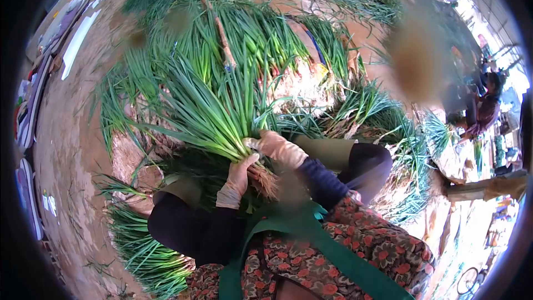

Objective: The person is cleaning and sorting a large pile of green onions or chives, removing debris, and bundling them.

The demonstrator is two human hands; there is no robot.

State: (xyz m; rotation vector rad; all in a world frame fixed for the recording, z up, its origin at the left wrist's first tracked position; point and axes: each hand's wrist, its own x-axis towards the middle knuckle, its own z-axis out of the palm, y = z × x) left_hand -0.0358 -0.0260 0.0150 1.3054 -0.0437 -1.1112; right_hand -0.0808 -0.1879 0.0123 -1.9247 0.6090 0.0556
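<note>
Heaps of long green leaves crowd the floor (66, 155) on nearly every side. Just beyond the hands lies a wide pile of green onions (266, 39), with a stick (221, 33) lying across its leaves; another heap (150, 250) sits by the wearer's knee at the lower left. At the far right is another person (486, 105) (a blurred brown spot (413, 55) hides part of the view nearby).

The bunch of green onions (222, 128) is in front of the wearer's body, between the knees, leaves fanned away and roots pointing back. Both hands, in pale gloves, are closed around its stems: the left hand (237, 179) from the near left, thumb upward, and the right hand (278, 149) from the right, slightly farther out, wrist angled inward.
</note>
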